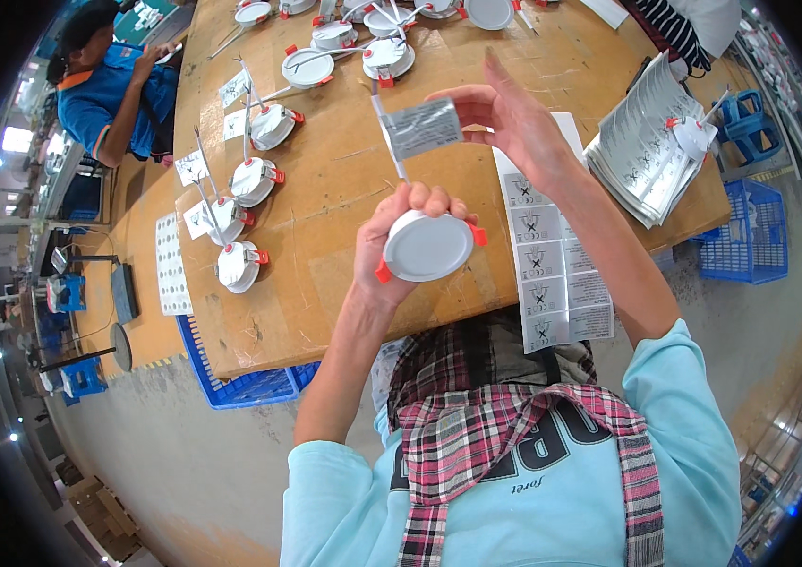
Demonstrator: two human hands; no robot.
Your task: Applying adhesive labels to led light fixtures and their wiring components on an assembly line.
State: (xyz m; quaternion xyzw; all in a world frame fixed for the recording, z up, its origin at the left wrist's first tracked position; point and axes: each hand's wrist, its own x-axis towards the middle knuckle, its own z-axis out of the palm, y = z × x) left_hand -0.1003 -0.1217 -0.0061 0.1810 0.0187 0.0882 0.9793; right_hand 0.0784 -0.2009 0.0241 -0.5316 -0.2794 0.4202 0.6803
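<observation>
My left hand [377, 231] is closed round a round white downlight [429, 248] with red side clips, its flat face toward me. Up from behind the lamp runs a white cable [386, 130], and a silver label [423, 128] sticks out from it like a flag. My right hand [524, 132] is beside the label, thumb stretched away from the fingers. Its fingertips reach the label's right end; whether they touch it I cannot tell. Below the right forearm, a label sheet [541, 253] with printed white and silver labels hangs over the table's near edge.
Several downlights [253, 181] with tagged cables line the wooden table's [325, 274] left side; more lie at the far end. A stack of label sheets [642, 146] with a lamp on it is at right. Blue crates [746, 231] stand beside and below. A co-worker [118, 85] sits far left.
</observation>
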